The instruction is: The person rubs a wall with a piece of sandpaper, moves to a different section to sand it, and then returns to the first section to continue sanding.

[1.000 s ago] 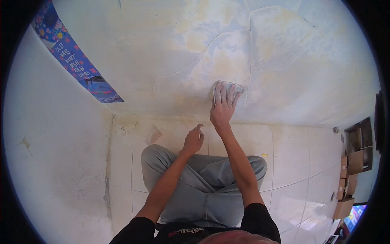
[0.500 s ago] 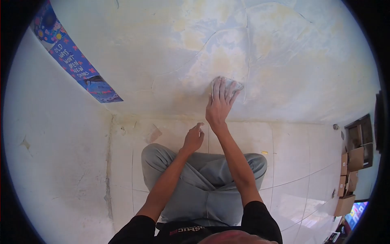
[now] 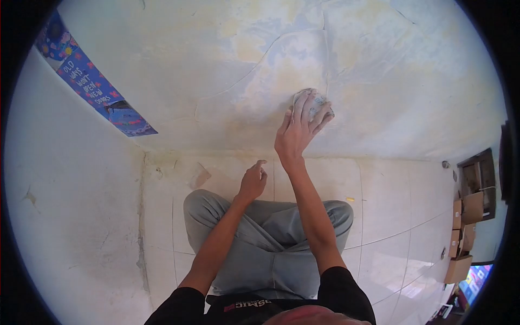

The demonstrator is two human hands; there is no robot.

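My right hand (image 3: pixel 295 127) presses a folded, dusty sheet of sandpaper (image 3: pixel 317 106) with faint printing flat against the wall (image 3: pixel 233 70). Its fingers lie over the sheet and the fingertips are whitish with dust. Around it the wall surface is patchy, with yellowish and bluish-grey areas and raised crack lines. My left hand (image 3: pixel 253 180) hovers over the crossed legs near the foot of the wall, its fingers loosely bent and the index finger reaching out, with nothing visible in it.
A blue poster strip (image 3: pixel 97 81) with lettering hangs at the left corner. A pinkish flat piece (image 3: pixel 200 175) and a small yellow bit (image 3: pixel 350 199) lie on the tiled floor (image 3: pixel 384 216). Cardboard boxes (image 3: pixel 459 269) and a lit screen (image 3: pixel 476 280) stand at far right.
My right hand has slid the sandpaper slightly up and to the right along the wall, with its fingers more spread. My left hand stays nearly still; the view has shifted a little.
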